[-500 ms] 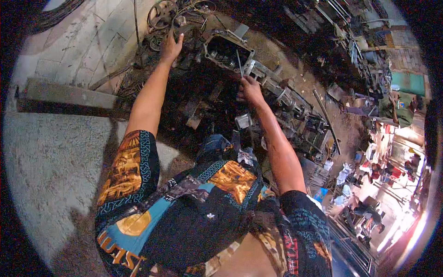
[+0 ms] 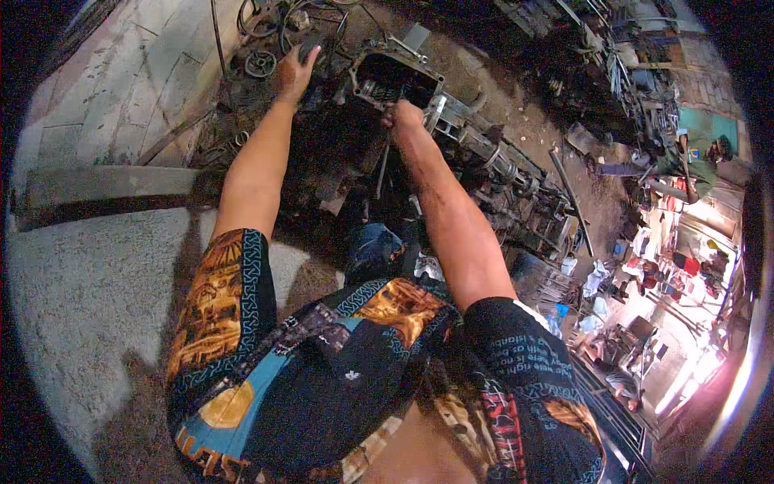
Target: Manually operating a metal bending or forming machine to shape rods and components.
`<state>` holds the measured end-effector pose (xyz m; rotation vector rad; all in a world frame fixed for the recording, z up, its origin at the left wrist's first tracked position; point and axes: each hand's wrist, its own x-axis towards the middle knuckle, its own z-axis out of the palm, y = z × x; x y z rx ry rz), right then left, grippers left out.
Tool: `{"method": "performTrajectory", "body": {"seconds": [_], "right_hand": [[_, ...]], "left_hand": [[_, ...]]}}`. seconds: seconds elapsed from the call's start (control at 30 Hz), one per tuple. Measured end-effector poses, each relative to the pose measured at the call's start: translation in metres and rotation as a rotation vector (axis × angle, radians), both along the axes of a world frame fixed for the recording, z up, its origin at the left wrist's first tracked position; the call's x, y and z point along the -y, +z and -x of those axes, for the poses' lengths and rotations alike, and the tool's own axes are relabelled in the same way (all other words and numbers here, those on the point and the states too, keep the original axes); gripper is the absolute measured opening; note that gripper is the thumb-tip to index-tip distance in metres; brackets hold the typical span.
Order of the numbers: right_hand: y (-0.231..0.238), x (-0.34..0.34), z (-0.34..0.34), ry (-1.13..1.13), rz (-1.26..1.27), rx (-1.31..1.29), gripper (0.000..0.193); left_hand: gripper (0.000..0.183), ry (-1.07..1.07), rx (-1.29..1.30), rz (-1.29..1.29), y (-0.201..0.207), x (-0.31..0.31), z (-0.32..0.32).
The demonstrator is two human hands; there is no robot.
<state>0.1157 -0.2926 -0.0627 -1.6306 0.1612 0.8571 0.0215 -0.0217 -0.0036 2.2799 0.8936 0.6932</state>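
My right hand (image 2: 405,117) is closed at the near edge of an open metal gearbox housing (image 2: 355,81). A thin grey metal rod (image 2: 382,168) sticks out from the fist, pointing down toward me. Inside the housing, gears (image 2: 372,87) show on the left side. My left hand (image 2: 295,75) is farther left, its thumb raised and its fingers mostly hidden. They are curled around something dark that I cannot make out. Right of the housing, a long greasy machine assembly with a shaft (image 2: 504,168) continues toward the lower right.
Wheels and pulleys (image 2: 260,64) lie by the wall at upper left. A concrete ledge (image 2: 113,189) runs along the left. A long bar (image 2: 571,202) lies on the ground to the right. Another person (image 2: 697,153) is at far right, near a green panel.
My right hand has moved left and slightly up to the housing's near edge. The rod, which pointed up from the fist, now points down. My left hand has shifted slightly up and left.
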Motion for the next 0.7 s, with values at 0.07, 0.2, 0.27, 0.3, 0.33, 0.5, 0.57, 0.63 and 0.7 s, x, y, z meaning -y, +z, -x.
{"method": "performTrajectory", "body": {"seconds": [0.07,0.2,0.27,0.3,0.33,0.5,0.57,0.63,0.7], "right_hand": [[-0.025,0.012,-0.014,0.322,0.163,0.336,0.013],[0.046,-0.017,0.047,-0.130,0.186,0.086,0.011],[0.103,-0.048,0.069,-0.449,0.221,-0.206,0.010],[0.110,-0.044,0.065,-0.481,0.224,-0.219,0.009],[0.114,-0.043,0.063,-0.505,0.229,-0.235,0.009],[0.038,-0.025,0.038,-0.303,0.390,-0.163,0.007],[0.005,-0.025,0.030,-0.246,0.344,-0.035,0.007],[-0.027,-0.009,0.021,-0.229,0.326,0.093,0.006],[-0.039,-0.007,0.019,-0.184,0.291,0.211,0.006]], "left_hand": [[0.075,-0.068,0.031,0.065,0.011,0.011,-0.014],[0.071,0.013,-0.009,0.093,-0.018,-0.008,0.032],[0.068,0.015,0.036,0.110,-0.026,-0.002,0.039],[0.065,0.044,0.017,0.067,-0.022,0.004,0.029],[0.062,0.081,-0.006,0.023,-0.020,0.009,0.026],[0.057,0.067,0.203,-0.035,-0.009,0.019,0.023],[0.057,0.018,0.357,-0.066,-0.002,0.019,0.017],[0.061,-0.057,0.166,0.240,0.004,0.037,0.013],[0.064,-0.006,0.168,0.227,-0.002,0.046,0.016]]}}
